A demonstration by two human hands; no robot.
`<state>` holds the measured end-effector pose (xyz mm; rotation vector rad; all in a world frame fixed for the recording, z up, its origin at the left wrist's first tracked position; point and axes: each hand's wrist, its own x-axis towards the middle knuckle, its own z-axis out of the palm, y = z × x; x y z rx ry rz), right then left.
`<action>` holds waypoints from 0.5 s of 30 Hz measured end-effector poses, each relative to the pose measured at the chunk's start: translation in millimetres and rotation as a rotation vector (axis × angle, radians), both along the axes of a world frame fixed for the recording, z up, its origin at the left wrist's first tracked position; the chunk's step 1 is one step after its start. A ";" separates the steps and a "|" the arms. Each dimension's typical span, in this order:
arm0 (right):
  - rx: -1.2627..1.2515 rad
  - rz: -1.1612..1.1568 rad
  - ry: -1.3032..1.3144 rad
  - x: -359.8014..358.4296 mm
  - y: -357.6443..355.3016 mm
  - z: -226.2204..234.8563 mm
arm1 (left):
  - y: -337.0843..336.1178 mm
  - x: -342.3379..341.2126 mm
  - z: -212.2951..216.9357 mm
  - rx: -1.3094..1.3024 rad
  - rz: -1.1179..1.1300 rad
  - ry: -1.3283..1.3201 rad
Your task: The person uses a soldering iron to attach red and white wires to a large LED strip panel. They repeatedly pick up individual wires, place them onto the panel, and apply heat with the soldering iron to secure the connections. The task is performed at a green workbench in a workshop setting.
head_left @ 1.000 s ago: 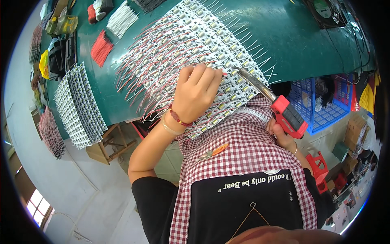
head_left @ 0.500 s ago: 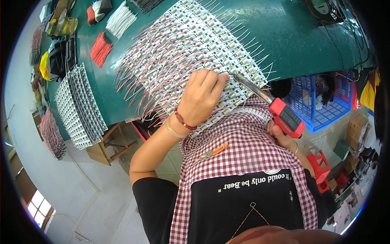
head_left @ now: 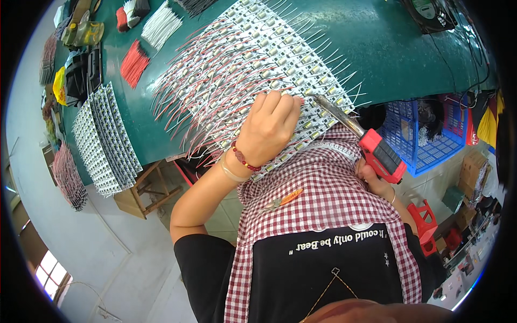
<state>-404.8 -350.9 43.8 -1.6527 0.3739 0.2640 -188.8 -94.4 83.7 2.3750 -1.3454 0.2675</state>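
Observation:
My left hand [head_left: 269,126] is closed, knuckles up, over a large panel of white LED circuit boards [head_left: 293,54]. Its fingertips are tucked out of sight, so what they pinch does not show. My right hand [head_left: 374,182] grips the red and black handle of a soldering iron [head_left: 381,156]. The iron's long metal barrel slants up and left across the boards, its tip close to my left fingertips. Many thin red and white wires [head_left: 177,102] fan out from the panel's left side, and short white wires stick out along its right side.
The panel lies on a green table [head_left: 388,48], its near edge over my checked apron [head_left: 323,194]. Bundles of red wires [head_left: 134,63] and white wires [head_left: 161,24] lie at the back left. More LED boards [head_left: 105,140] sit left; a blue crate [head_left: 425,134] stands right.
The soldering iron's tip has moved slightly up and left over the boards. My left hand has shifted only a little.

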 end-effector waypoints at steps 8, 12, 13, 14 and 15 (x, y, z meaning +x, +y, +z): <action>-0.003 0.023 -0.017 1.8 0.8 -0.2 | 1.2 0.3 -0.4 -0.037 -0.001 0.039; -0.039 0.043 -0.015 0.7 0.7 -3.5 | 1.7 -5.1 -2.5 -0.069 0.043 0.082; -0.053 0.049 -0.023 0.7 0.8 -5.0 | 1.2 -5.7 -3.7 -0.087 0.056 0.092; -0.055 0.048 -0.019 1.1 1.0 -5.2 | 0.9 -5.5 -4.3 -0.093 0.057 0.094; -0.057 0.047 -0.015 1.7 1.1 -5.7 | 0.7 -4.9 -5.0 -0.099 0.059 0.096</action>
